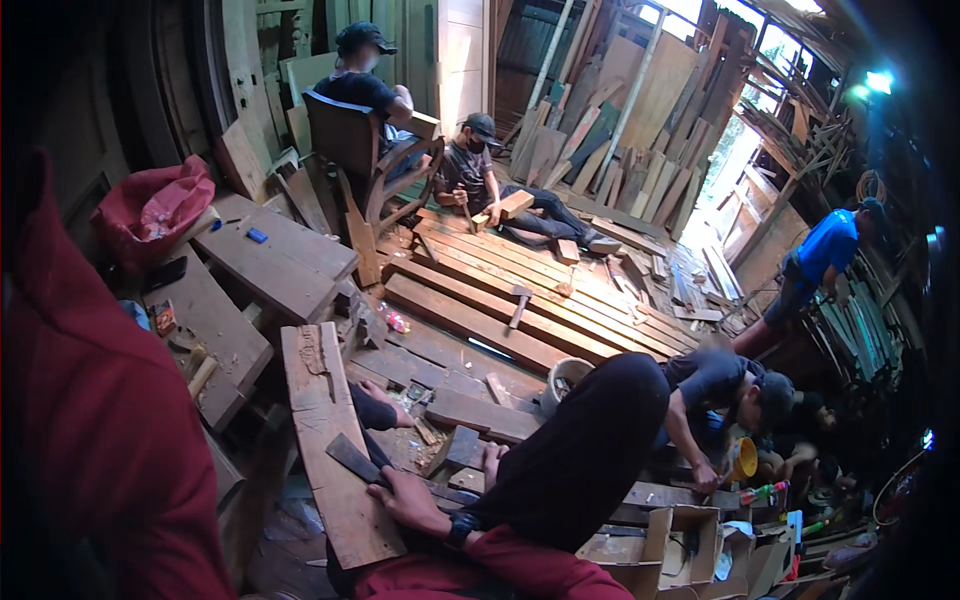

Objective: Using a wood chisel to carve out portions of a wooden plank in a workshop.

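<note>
A long wooden board (322,425) leans up from my lap, with a rough carved hollow near its far end. Across its lower half, my right hand (412,505) is closed around a dark flat blade (352,458) with a squared end, perhaps a wide chisel. The blade lies flat against the board's face or just above it; I cannot tell which. A dark watch (462,528) is on my right wrist. At the left, my red left sleeve (120,430) fills the edge of the view, and the left hand is out of sight.
Left stands a low wooden bench (280,262) with a blue object (256,235), beside a red bag (155,215). Ahead lie long beams (470,320) with a hammer-like tool (519,307). A bucket (568,380) is by my knee. Several people work around me.
</note>
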`<action>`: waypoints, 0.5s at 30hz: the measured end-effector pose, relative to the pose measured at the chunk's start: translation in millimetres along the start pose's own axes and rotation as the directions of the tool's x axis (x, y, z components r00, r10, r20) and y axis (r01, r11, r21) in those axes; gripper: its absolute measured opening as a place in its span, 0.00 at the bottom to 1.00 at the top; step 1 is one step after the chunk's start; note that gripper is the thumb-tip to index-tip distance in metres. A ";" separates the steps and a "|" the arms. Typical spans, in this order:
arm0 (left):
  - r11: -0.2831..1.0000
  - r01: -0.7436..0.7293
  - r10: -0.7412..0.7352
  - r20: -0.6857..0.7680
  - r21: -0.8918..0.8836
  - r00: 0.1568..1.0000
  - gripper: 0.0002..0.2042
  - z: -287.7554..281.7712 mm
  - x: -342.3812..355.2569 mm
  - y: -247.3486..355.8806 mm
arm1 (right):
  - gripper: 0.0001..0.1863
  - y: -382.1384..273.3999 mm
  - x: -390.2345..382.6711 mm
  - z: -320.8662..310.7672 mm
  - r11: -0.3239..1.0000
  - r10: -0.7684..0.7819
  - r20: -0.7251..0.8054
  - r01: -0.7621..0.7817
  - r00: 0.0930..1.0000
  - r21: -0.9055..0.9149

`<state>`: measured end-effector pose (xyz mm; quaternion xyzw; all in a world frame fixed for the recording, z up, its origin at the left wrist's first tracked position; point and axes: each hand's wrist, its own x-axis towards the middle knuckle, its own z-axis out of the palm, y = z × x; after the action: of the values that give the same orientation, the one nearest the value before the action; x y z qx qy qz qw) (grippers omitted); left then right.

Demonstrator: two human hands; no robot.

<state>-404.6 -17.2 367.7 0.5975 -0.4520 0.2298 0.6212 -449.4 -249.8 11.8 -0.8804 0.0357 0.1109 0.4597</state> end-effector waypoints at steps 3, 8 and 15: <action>1.000 0.004 -0.005 0.007 0.006 1.000 0.24 -0.7 -1.4 3.6 | 0.20 -0.8 -4.8 2.6 1.000 -0.022 -0.030 0.022 0.999 0.003; 1.000 0.003 -0.003 0.014 -0.009 1.000 0.24 -4.2 -1.6 2.4 | 0.20 1.9 -4.8 5.5 1.000 -0.025 -0.009 0.025 1.000 -0.014; 0.999 0.019 -0.017 0.040 -0.049 0.999 0.25 10.0 12.8 -13.9 | 0.20 0.7 4.2 8.8 0.994 -0.106 -0.085 0.106 0.991 -0.013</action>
<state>-389.7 -32.5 369.8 0.5906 -0.4642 0.2012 0.6287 -446.9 -242.8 5.4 -0.8869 0.0081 0.0485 0.4593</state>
